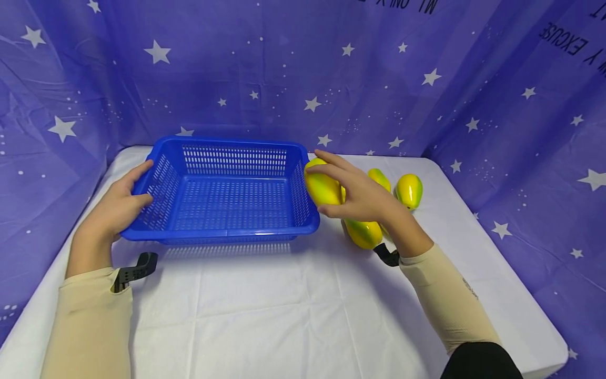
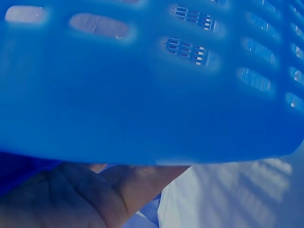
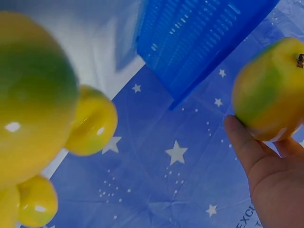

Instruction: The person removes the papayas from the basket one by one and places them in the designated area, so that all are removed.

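A blue plastic basket (image 1: 232, 210) with slotted walls takes up the middle of the head view, and no fruit shows inside it. My left hand (image 1: 117, 205) grips its left rim, thumb on the near side; the left wrist view has the basket wall (image 2: 118, 109) close up above the palm (image 2: 71, 199). At the basket's right end, my right hand (image 1: 357, 192) holds a yellow-green mango (image 1: 322, 184) right by the rim. The right wrist view shows this mango (image 3: 268, 92) between thumb and fingers, its dark stem end facing right.
Several more mangoes lie right of the basket: one below my right hand (image 1: 363, 234), one behind it (image 1: 379, 179), and one further right (image 1: 409, 190). White cloth (image 1: 246, 310) covers the table. Blue star-printed curtains (image 1: 265, 68) hang behind and at both sides.
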`<state>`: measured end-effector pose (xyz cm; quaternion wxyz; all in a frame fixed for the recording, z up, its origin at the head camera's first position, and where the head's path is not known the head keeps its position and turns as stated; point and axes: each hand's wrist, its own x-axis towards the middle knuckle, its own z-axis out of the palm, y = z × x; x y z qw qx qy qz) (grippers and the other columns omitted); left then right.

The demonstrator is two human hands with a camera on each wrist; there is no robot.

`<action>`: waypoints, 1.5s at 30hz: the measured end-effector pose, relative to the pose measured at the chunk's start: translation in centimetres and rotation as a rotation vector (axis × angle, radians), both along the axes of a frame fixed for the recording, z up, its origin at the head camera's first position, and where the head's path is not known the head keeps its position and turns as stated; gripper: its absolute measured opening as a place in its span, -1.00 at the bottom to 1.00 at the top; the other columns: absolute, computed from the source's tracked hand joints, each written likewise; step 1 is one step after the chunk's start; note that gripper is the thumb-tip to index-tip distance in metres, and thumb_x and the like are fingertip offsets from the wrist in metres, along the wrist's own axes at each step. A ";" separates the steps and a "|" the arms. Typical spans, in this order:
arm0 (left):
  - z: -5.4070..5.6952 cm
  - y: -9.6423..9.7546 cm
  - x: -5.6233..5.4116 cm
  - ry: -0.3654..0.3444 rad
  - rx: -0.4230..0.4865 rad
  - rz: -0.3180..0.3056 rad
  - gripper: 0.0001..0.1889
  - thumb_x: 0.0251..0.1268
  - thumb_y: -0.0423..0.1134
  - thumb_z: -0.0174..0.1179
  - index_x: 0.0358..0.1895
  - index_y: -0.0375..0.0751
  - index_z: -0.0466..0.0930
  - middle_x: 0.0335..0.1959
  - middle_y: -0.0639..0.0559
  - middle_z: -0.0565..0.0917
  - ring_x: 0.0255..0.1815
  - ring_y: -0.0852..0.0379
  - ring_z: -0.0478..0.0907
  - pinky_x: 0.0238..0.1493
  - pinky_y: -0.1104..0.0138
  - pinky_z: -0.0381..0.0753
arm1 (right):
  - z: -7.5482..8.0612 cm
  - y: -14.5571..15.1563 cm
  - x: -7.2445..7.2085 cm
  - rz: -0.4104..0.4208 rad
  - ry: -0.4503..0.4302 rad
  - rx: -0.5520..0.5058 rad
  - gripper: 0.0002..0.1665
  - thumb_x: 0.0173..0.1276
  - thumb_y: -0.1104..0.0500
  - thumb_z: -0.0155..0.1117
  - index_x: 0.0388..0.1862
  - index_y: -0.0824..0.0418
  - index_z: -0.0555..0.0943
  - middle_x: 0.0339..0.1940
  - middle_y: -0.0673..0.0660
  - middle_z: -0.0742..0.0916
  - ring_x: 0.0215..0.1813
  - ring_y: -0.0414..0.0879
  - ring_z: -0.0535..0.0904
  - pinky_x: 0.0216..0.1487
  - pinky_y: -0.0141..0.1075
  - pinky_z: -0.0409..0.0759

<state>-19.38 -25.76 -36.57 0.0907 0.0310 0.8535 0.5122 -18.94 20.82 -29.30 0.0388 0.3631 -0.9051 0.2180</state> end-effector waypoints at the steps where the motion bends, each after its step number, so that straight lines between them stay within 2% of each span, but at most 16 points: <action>1: 0.0 0.0 0.0 0.003 0.001 -0.001 -0.19 0.40 -0.41 -0.18 0.58 0.18 -0.34 0.50 -0.44 -0.11 0.21 -0.43 0.19 -0.26 0.12 0.58 | 0.0 0.3 0.3 -0.016 -0.004 0.002 -0.22 0.12 -0.09 0.42 0.36 -0.22 0.41 0.56 -0.21 0.11 0.50 -0.09 0.13 0.23 0.07 0.40; 5: 0.1 0.1 -0.1 0.004 0.001 -0.003 -0.19 0.40 -0.42 -0.18 0.58 0.18 -0.34 0.51 -0.43 -0.12 0.23 -0.42 0.18 -0.24 0.13 0.57 | 0.0 1.6 1.1 -0.056 -0.008 0.008 -0.17 0.11 -0.09 0.45 0.39 -0.22 0.38 0.56 -0.21 0.09 0.49 -0.07 0.14 0.24 0.08 0.38; 11: 0.1 -0.1 0.0 -0.002 0.010 -0.005 -0.21 0.42 -0.41 -0.20 0.58 0.18 -0.35 0.51 -0.44 -0.16 0.24 -0.47 0.15 -0.24 0.15 0.58 | -0.2 3.4 1.9 -0.072 0.008 0.004 -0.14 0.10 -0.10 0.46 0.41 -0.19 0.37 0.57 -0.18 0.10 0.49 -0.05 0.15 0.29 0.07 0.32; 17: -0.1 0.0 0.0 0.001 0.023 -0.005 -0.23 0.43 -0.38 -0.21 0.58 0.16 -0.34 0.48 -0.49 -0.11 0.14 -0.44 0.26 -0.34 0.21 0.61 | -0.5 5.2 2.7 -0.114 0.001 -0.008 -0.15 0.10 -0.08 0.47 0.40 -0.22 0.38 0.56 -0.18 0.12 0.49 -0.02 0.15 0.25 0.05 0.38; 21: -0.1 -0.1 -0.1 0.011 0.011 -0.008 -0.22 0.42 -0.39 -0.20 0.58 0.14 -0.34 0.47 -0.50 -0.09 0.11 -0.41 0.28 -0.36 0.25 0.60 | -1.0 6.5 3.3 -0.145 -0.012 -0.017 -0.17 0.09 -0.04 0.48 0.38 -0.22 0.39 0.56 -0.18 0.11 0.51 -0.01 0.11 0.27 0.11 0.35; 23: -0.1 -0.1 -0.1 0.015 0.002 -0.010 -0.21 0.41 -0.40 -0.20 0.58 0.14 -0.34 0.49 -0.47 -0.12 0.15 -0.41 0.24 -0.34 0.26 0.58 | -1.2 7.1 3.7 -0.160 -0.010 -0.019 -0.18 0.08 -0.03 0.49 0.36 -0.22 0.41 0.56 -0.18 0.11 0.51 -0.01 0.11 0.27 0.13 0.33; 28: 0.0 -0.1 -0.1 0.004 -0.021 -0.008 -0.21 0.42 -0.39 -0.20 0.57 0.19 -0.36 0.53 -0.39 -0.23 0.30 -0.45 0.06 -0.16 0.10 0.52 | -1.5 8.4 4.5 -0.183 0.011 -0.022 -0.18 0.06 -0.01 0.50 0.34 -0.22 0.43 0.55 -0.15 0.15 0.49 0.02 0.17 0.26 0.10 0.35; 30: -0.1 -0.1 0.0 -0.006 -0.018 -0.005 -0.21 0.44 -0.38 -0.21 0.57 0.22 -0.37 0.53 -0.38 -0.25 0.31 -0.47 0.05 -0.15 0.08 0.52 | -1.7 8.9 4.8 -0.190 0.015 -0.022 -0.18 0.06 -0.02 0.51 0.34 -0.22 0.43 0.56 -0.14 0.15 0.48 0.04 0.18 0.25 0.11 0.35; 35: -0.2 -0.1 0.1 -0.010 0.002 0.000 -0.21 0.45 -0.38 -0.22 0.56 0.28 -0.36 0.52 -0.42 -0.22 0.22 -0.44 0.17 -0.30 0.22 0.59 | -2.2 10.0 5.4 -0.207 0.006 -0.022 -0.19 0.07 -0.04 0.50 0.34 -0.19 0.43 0.56 -0.13 0.14 0.47 0.07 0.20 0.20 0.10 0.42; 45: -0.2 -0.1 0.1 -0.003 0.012 0.001 -0.20 0.43 -0.39 -0.20 0.55 0.37 -0.33 0.52 -0.41 -0.19 0.12 -0.36 0.26 -0.34 0.17 0.63 | -3.5 13.1 6.6 -0.261 0.007 -0.014 -0.16 0.03 0.01 0.53 0.35 -0.17 0.43 0.55 -0.14 0.17 0.51 0.06 0.11 0.24 0.21 0.33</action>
